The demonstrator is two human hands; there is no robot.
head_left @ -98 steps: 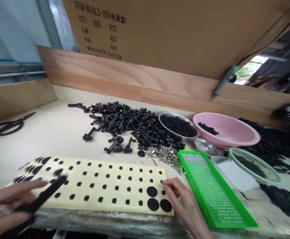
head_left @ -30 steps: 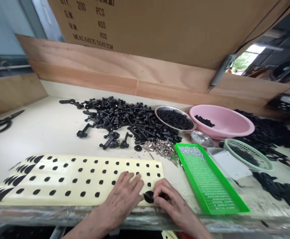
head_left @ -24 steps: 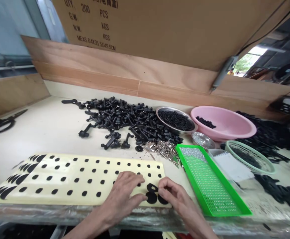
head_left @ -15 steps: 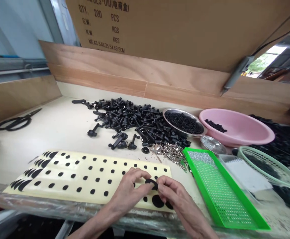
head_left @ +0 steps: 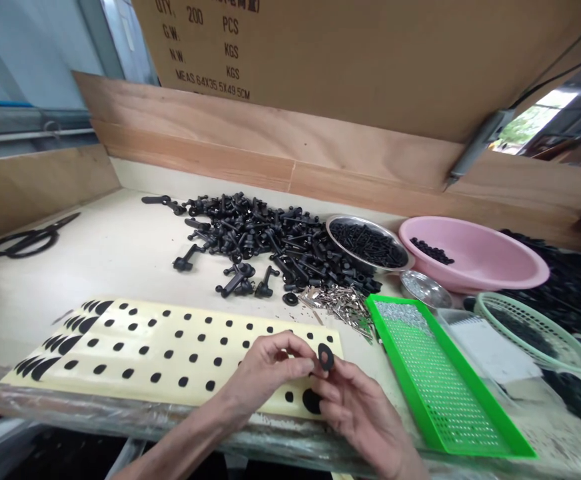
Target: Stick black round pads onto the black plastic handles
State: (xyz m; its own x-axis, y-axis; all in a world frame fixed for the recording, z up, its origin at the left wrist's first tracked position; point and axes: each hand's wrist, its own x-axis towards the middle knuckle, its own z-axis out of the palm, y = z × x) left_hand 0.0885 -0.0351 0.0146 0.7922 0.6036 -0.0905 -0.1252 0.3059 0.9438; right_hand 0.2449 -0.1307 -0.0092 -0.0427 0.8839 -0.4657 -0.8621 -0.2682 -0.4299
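Note:
A thin black ring-shaped sticker [head_left: 329, 361] stands on edge between my hands, its hole turned toward me. My right hand [head_left: 365, 413] pinches it by the lower right edge. My left hand [head_left: 265, 373] is closed, its thumb and index fingertips right beside the ring's left edge; whether they touch it or hold something small is not visible. Beneath both hands lies a pale yellow backing sheet [head_left: 190, 313] with rows of small black dots. One black disc [head_left: 311, 401] shows on it by my right fingers, and overlapping black pieces [head_left: 65, 345] line its left end.
Behind the sheet is a heap of black plastic parts [head_left: 250, 233]. Small metal pieces [head_left: 343, 308] lie before a steel bowl [head_left: 368, 243]. To the right are a green tray [head_left: 450, 380], a pink basin [head_left: 495, 253] and a pale green basket [head_left: 535, 333]. Scissors [head_left: 30, 240] rest far left.
The black ring has been lifted slightly and turned upright, so its hole shows. My right hand has rolled palm-up, and my left fingertips have drawn to the ring's left side.

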